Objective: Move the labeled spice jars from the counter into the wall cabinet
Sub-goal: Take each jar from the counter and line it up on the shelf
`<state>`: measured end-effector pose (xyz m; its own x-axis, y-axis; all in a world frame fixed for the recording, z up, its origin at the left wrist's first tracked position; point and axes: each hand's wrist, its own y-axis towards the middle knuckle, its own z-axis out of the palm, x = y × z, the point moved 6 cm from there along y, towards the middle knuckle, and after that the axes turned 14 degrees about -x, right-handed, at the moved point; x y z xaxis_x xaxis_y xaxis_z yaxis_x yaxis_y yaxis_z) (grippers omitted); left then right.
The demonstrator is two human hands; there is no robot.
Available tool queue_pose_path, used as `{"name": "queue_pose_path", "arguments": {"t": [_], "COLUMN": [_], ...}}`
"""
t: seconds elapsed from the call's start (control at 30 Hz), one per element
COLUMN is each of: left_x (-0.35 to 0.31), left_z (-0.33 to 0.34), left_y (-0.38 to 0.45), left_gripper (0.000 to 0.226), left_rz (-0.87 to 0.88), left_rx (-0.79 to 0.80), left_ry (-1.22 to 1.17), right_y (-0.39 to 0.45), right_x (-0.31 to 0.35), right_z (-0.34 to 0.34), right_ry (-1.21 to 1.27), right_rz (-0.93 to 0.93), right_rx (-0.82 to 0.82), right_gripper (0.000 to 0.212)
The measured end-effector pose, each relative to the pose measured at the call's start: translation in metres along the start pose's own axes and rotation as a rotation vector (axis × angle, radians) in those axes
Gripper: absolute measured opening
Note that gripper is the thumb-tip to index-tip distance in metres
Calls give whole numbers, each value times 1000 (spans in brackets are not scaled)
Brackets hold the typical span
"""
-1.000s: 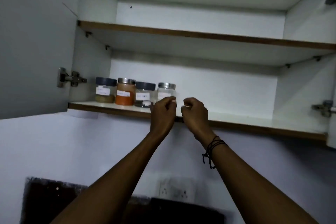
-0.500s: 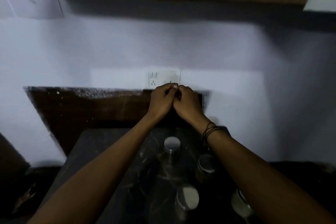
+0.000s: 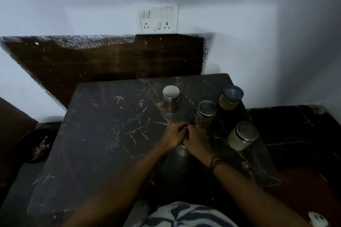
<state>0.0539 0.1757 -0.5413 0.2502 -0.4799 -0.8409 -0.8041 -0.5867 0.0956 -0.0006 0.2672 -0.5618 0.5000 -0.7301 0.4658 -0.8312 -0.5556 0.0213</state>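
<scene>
Several spice jars stand on the dark marble counter (image 3: 110,134). One silver-lidded jar (image 3: 171,100) is at the back, a second (image 3: 205,114) sits just right of my hands, and a third with pale contents (image 3: 241,136) is near the right edge. A dark-lidded jar with yellowish contents (image 3: 230,97) stands at the back right. My left hand (image 3: 172,136) and my right hand (image 3: 197,139) are cupped together over the top of another jar (image 3: 181,150), of which only the lower part shows. The wall cabinet is out of view.
A white switch and socket plate (image 3: 158,18) is on the wall above a brown backsplash panel (image 3: 110,64). A dark bowl (image 3: 36,145) sits low at the left. A lower black surface (image 3: 295,125) lies to the right of the counter.
The view has dropped from the open cabinet shelf to the counter. Both hands came down from the shelf edge and now close over a jar on the counter.
</scene>
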Motion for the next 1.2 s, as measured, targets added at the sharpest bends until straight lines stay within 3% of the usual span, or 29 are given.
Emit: {"name": "queue_pose_path", "arguments": {"t": [0.17, 0.3, 0.37, 0.53, 0.67, 0.8, 0.97, 1.2], "left_x": [13, 23, 29, 38, 49, 45, 47, 43], "left_z": [17, 24, 30, 24, 13, -14, -29, -36], "left_y": [-11, -11, -11, -14, -18, -6, -4, -9], "left_gripper": [28, 32, 33, 38, 42, 27, 16, 19], "left_rz": [-23, -34, -78, -392, -677, -574, -579, -590], "left_rx": [3, 29, 37, -99, -240, -384, -399, -412], "left_ry": [-17, 14, 11, -281, -609, -585, -730, -838], "right_y": [-18, -23, -27, -24, -13, -6, 6, 15], "right_x": [-19, -28, -28, -28, -27, -21, -3, 9], "right_z": [9, 10, 10, 5, -13, -16, -19, -27], "right_ry": [262, 233, 231, 259, 556, 782, 1004, 1050], "right_rz": [-31, -170, -174, -87, -34, 75, 206, 294], "right_rx": [94, 107, 74, -60, -206, -111, -138, -132], "right_gripper": [75, 105, 109, 103, 79, 56, 21, 20]}}
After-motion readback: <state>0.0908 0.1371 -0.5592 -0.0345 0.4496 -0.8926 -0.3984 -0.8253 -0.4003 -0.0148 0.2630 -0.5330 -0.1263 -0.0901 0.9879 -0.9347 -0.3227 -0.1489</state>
